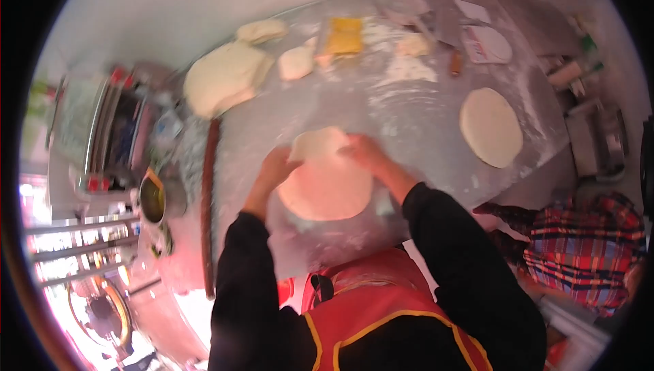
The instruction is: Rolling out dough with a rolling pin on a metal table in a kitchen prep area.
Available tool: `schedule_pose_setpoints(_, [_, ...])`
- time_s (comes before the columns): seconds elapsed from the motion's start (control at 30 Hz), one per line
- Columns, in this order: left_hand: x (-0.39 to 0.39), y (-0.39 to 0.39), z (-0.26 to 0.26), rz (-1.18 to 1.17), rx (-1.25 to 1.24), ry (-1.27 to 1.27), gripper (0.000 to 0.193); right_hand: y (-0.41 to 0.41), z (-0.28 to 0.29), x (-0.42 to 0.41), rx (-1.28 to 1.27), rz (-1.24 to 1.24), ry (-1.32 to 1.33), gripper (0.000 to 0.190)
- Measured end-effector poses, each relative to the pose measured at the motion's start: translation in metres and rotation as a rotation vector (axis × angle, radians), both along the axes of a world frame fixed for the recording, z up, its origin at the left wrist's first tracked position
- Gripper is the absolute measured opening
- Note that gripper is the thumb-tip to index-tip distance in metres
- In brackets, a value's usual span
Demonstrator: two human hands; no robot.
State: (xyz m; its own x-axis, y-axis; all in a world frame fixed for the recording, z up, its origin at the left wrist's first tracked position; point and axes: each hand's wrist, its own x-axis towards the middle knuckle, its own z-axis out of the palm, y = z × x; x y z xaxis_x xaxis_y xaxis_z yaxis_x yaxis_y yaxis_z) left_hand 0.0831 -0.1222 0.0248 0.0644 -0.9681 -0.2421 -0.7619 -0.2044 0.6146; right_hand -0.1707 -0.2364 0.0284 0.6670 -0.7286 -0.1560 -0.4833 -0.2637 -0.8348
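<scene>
A flattened round of pale dough [327, 192] lies in front of me on a floured metal worktop [250, 151]. At its far left side my left hand [280, 164] grips the rim of the dough. My right hand [367, 150] pinches the far right rim, slightly blurred. Between the two hands the far part of the dough looks raised or folded; blur hides which. Well to the right of my right hand rests a second flat oval of dough [491, 128], untouched.
A large dough mass [225, 79] and smaller dough pieces [296, 63] sit at the back left. Behind are a yellow item [345, 35], loose flour [409, 68] and a wooden-handled scraper [454, 62]. A long wooden rod [209, 207] lies left, beside a pot [152, 200]. Someone in plaid [582, 248] is at right.
</scene>
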Motion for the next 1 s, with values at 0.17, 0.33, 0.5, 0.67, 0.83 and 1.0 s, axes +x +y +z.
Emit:
schedule_pose_setpoints(0.17, [-0.053, -0.033, 0.097, 0.230, 0.361, 0.833, 0.032, -0.006, 0.055, -0.083, 0.634, -0.139, -0.493, 0.022])
schedule_pose_setpoints(0.33, [-0.165, -0.149, 0.169, -0.172, -0.013, 0.675, 0.027, -0.053, 0.151, -0.236, 0.203, -0.393, -0.428, 0.019])
schedule_pose_setpoints(0.5, [-0.258, -0.229, 0.106, -0.466, -0.277, 0.687, 0.022, -0.063, 0.149, -0.340, -0.401, -0.492, 0.065, 0.019])
schedule_pose_setpoints(0.67, [-0.255, -0.215, -0.007, -0.263, -0.329, 0.537, 0.025, -0.026, 0.029, -0.380, -0.474, -0.354, 0.322, 0.027])
schedule_pose_setpoints(0.83, [-0.039, -0.195, -0.007, 0.665, -0.515, -0.309, 0.052, -0.045, 0.034, -0.214, -0.379, -0.213, 0.075, 0.057])
schedule_pose_setpoints(1.0, [0.065, -0.233, -0.015, 0.444, -0.263, -0.087, 0.072, -0.156, -0.042, -0.102, -0.604, -0.526, 0.303, 0.072])
